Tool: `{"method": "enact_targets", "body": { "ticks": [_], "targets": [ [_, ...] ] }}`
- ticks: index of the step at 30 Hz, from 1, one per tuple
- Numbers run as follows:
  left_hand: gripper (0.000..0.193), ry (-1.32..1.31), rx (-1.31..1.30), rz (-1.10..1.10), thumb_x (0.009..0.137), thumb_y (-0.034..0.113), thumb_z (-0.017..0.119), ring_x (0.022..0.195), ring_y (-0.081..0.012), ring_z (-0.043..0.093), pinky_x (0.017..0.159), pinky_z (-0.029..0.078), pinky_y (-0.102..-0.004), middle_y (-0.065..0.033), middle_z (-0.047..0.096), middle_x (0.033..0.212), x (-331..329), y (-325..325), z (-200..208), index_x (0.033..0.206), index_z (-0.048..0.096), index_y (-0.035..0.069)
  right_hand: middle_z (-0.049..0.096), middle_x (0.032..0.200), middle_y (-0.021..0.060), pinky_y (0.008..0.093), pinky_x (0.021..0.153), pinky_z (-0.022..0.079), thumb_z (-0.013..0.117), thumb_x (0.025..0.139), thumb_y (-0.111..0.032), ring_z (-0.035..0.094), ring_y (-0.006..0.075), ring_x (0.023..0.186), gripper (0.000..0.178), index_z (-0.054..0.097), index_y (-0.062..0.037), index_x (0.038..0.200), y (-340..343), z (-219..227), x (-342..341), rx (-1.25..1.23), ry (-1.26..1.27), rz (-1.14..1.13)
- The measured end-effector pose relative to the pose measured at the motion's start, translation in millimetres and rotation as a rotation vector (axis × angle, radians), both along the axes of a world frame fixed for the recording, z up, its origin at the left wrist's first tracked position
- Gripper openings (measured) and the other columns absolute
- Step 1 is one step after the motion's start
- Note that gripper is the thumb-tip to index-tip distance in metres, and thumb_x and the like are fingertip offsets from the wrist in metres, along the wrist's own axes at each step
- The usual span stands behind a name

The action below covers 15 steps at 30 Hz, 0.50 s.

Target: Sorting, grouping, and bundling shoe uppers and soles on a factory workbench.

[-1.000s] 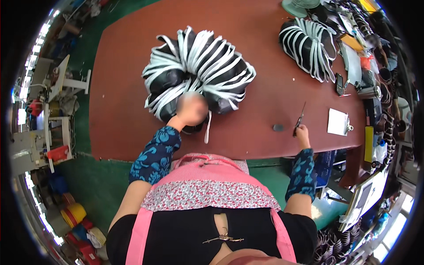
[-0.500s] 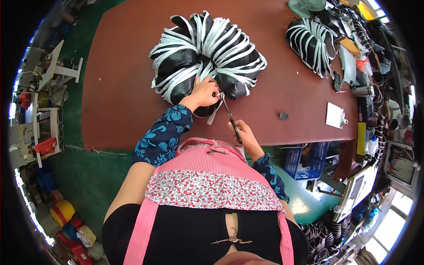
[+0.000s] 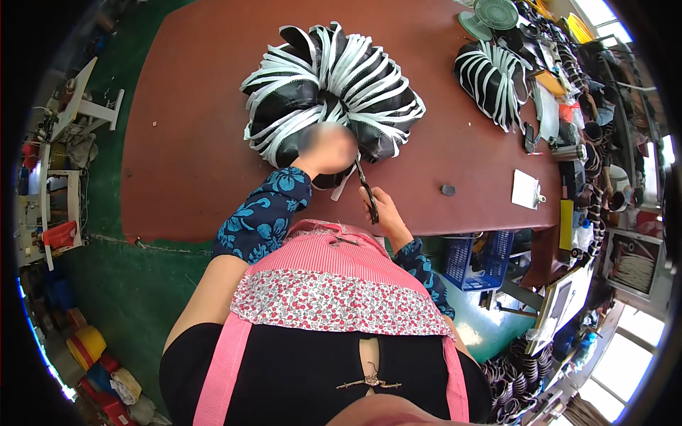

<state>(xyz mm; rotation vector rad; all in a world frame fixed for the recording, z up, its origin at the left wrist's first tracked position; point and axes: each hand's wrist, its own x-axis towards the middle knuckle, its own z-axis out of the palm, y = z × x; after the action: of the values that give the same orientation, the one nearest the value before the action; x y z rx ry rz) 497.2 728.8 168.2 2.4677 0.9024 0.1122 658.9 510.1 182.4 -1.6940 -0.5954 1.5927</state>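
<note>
A ring-shaped bundle of black leather-like pieces with white edging strips (image 3: 380,85) lies on the brown-topped table (image 3: 192,128). My left hand (image 3: 329,149) is on its near side, but a blur hides the fingers, so I cannot make out their grip. My right hand (image 3: 386,211) is closed around the dark handles of a pair of scissors (image 3: 365,182). The blades point away from me, up to the bundle's near edge beside my left hand. A loose white strip end (image 3: 343,184) hangs from the bundle just left of the scissors.
A second black-and-white bundle (image 3: 491,82) lies at the far right. Nearer are a small dark lump (image 3: 447,189) and a clipboard (image 3: 526,189). A green fan (image 3: 495,14) stands at the back right. Blue plastic baskets (image 3: 477,261) sit below the table's front edge.
The scissors and my right hand have shifted slightly left and now stand more upright. My left hand stays at the bundle's near side. The whole view has moved a little.
</note>
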Motion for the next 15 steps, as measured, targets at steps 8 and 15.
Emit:
{"method": "enact_targets", "body": {
  "ticks": [8,15],
  "targets": [
    [0.009,-0.064,0.09,0.005,0.084,0.028,0.078,0.139,-0.0229,0.057,0.12,0.026,-0.0702,0.0101,0.078,0.12,-1,0,-12,0.078,0.077,0.021,0.059,0.071,0.0013,0.0329,0.058,0.049,0.083,0.099,-0.051,0.061,0.0129,0.062,0.053,0.067,-0.0004,0.095,-46,-35,25,0.077,-0.317,0.086],
    [0.074,0.038,0.189,0.112,0.078,0.027,0.087,0.16,-0.039,0.033,0.129,0.007,-0.0801,-0.0168,0.054,0.152,12,-74,2,0.142,0.056,0.006,0.078,0.101,0.0174,0.042,0.087,0.059,0.084,0.096,-0.025,0.077,0.0307,0.092,0.047,0.066,0.0013,0.129,-149,-97,110,-0.011,-0.779,-0.307]
  ]
}}
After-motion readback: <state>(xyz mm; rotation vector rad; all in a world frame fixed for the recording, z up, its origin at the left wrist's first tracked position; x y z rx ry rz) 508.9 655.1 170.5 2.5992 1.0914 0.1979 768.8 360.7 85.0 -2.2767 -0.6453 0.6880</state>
